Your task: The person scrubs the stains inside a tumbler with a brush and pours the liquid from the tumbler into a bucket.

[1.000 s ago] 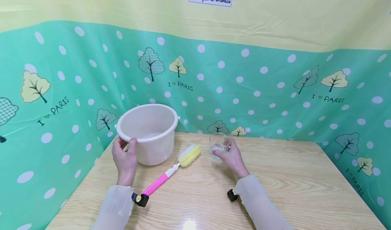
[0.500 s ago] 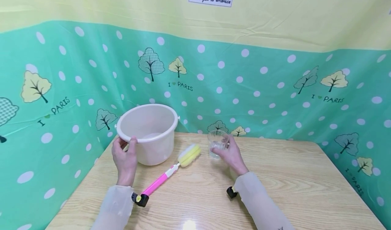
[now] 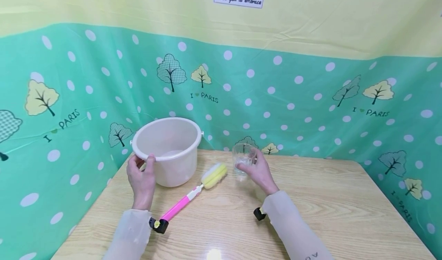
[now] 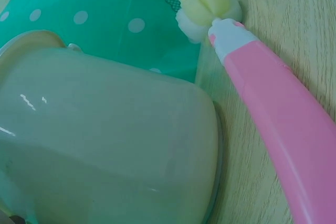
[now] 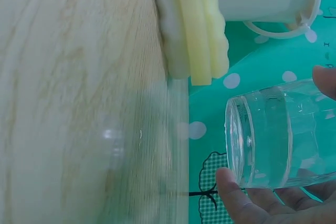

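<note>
My left hand (image 3: 141,181) grips the near rim of a white plastic bucket (image 3: 177,168), thumb and fingers on either side of the edge. The bucket stands upright on the table; its side fills much of the left wrist view. With my right hand (image 3: 258,171) I hold a clear drinking glass (image 3: 243,156) round its side. In the right wrist view the glass (image 5: 278,135) has its base off the tabletop, one fingertip near the bottom edge. Whether liquid is in it I cannot tell. Between the hands lies a sponge brush (image 3: 214,175) with a pink handle (image 4: 278,114).
The wooden table (image 3: 328,202) runs out to the right of my right hand. A green and yellow patterned curtain (image 3: 297,110) hangs along its back and sides. Black wrist cameras (image 3: 259,214) sit at both cuffs.
My right hand has raised the glass a little and shifted it slightly left, towards the bucket. The left hand, bucket and sponge brush have stayed in place.
</note>
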Demonstrator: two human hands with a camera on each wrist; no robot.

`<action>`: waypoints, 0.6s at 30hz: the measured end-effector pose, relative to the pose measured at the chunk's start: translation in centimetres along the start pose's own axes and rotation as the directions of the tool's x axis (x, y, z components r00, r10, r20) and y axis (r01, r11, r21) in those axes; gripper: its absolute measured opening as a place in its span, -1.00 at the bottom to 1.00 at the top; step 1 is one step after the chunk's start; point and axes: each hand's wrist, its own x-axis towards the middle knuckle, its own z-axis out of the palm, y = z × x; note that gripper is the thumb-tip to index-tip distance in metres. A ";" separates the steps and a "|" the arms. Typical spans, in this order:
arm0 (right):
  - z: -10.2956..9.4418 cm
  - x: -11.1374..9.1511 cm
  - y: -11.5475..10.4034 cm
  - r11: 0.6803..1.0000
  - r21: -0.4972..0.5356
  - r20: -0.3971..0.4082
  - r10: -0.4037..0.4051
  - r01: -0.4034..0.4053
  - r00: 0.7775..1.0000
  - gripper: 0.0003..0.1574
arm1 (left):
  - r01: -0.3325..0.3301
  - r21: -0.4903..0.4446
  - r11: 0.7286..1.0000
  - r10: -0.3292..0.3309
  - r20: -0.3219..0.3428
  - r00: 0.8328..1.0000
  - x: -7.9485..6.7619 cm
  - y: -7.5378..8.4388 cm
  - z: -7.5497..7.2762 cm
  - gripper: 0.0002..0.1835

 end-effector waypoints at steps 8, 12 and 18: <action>0.3 0.0 -0.4 1.000 -0.011 0.005 -0.012 0.012 1.000 0.21 | -0.003 0.005 1.000 0.003 0.001 1.000 -0.1 0.1 -0.1 -0.40; 0.6 0.0 -0.7 0.999 -0.029 0.008 -0.030 0.030 1.000 0.20 | -0.001 0.006 1.000 0.001 0.001 1.000 -0.2 0.1 -0.1 -0.39; 0.9 0.1 -1.1 0.998 -0.042 0.013 -0.044 0.045 0.999 0.19 | -0.002 0.008 1.000 0.002 -0.006 1.000 -0.1 0.0 -0.1 -0.40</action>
